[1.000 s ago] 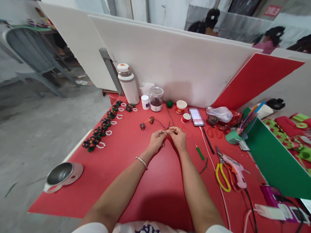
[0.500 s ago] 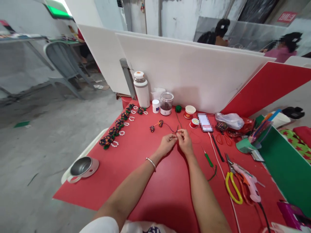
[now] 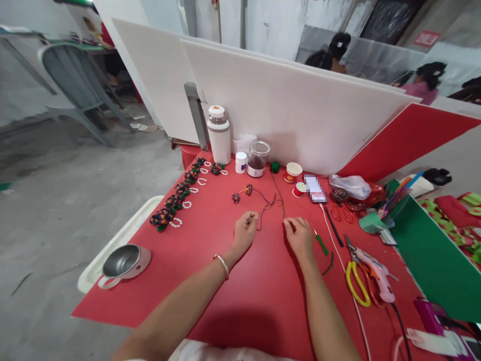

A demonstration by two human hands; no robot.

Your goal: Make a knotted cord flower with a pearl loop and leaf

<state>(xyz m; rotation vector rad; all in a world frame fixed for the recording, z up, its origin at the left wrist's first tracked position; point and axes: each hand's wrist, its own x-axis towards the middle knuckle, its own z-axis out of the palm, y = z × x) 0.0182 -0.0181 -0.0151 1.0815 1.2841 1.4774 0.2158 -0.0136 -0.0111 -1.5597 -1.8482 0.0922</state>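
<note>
From here, the left hand (image 3: pixel 245 233)'s fingers are seemingly pinching the dark cord (image 3: pixel 261 216); the right hand (image 3: pixel 299 238)'s are gripping the green cord (image 3: pixel 280 196), perhaps straightening it from its ball (image 3: pixel 275 167).

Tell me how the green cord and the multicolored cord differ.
The green cord is dark green; the multicolored cord shows dark and orange stretches. The green cord curves gently to the right hand; the multicolored cord lies in loops beside the left hand. Both lie partly on the red tabletop.
</note>
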